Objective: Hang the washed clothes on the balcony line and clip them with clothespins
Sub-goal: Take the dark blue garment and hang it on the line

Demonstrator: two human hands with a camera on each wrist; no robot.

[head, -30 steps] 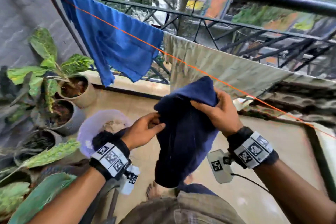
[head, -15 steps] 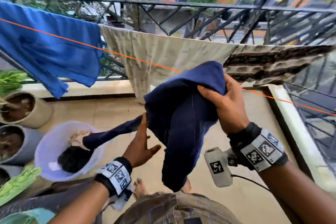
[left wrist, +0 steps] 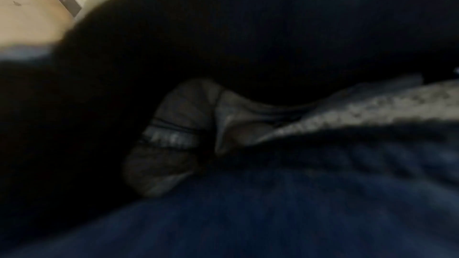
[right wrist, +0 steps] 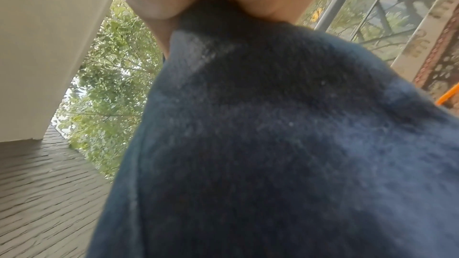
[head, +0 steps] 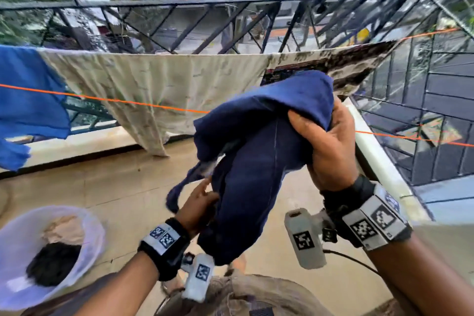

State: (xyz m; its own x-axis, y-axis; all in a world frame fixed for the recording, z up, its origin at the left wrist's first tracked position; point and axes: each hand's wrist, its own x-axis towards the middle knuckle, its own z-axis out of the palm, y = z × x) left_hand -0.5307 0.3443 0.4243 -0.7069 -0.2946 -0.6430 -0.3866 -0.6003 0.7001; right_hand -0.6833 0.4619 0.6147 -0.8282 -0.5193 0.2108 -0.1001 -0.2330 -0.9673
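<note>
- Fingers of right hand (head: 331, 146) clench the navy garment (head: 256, 151), bunched in front of the orange line (head: 143, 103); left hand (head: 197, 202), formerly spread beneath, now grips its lower fold.
- Left wrist view alone shows checked cloth (left wrist: 174, 136) under the navy fabric.
- Basin (head: 95, 238) sits lower left.

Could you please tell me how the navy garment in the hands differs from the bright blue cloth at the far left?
The navy garment is darker; the bright blue cloth is lighter and more vivid. The navy garment is bunched in the grip of the right hand, with the left hand at its lower part; the bright blue cloth hangs untouched by the railing, spread out. Both are plain blue fabric.
</note>
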